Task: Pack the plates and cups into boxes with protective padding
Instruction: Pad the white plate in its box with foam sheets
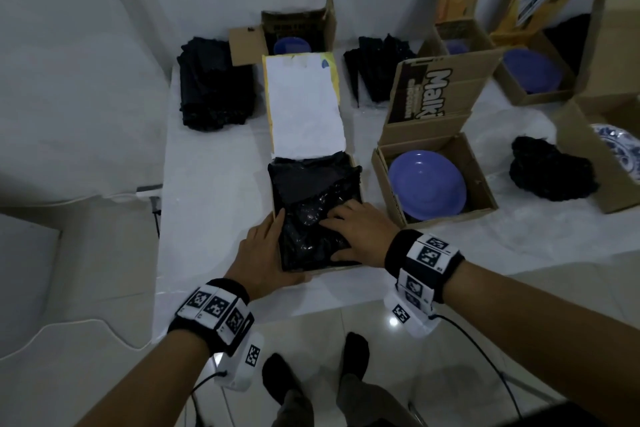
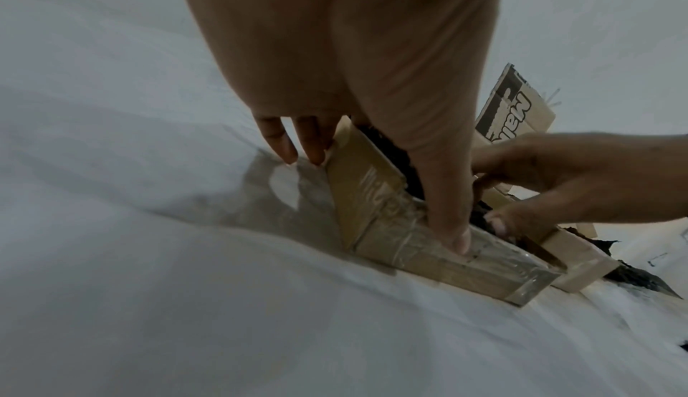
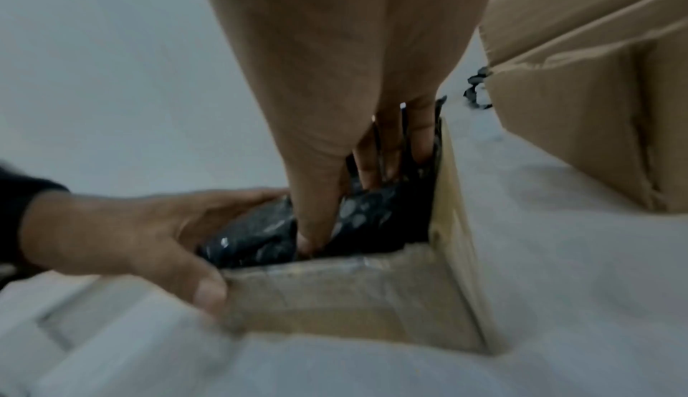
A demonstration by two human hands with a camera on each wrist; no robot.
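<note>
Right hand (image 1: 358, 234) flat, pressing black padding (image 1: 311, 198) into box (image 2: 376, 168), left hand (image 1: 263, 253) gripping its wall; seemingly one packed, plates (image 1: 426, 184) waiting.

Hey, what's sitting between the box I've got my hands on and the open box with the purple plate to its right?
Nothing: in the head view, only a bare strip of white table cover separates the padded box from the purple plate's box.
</note>
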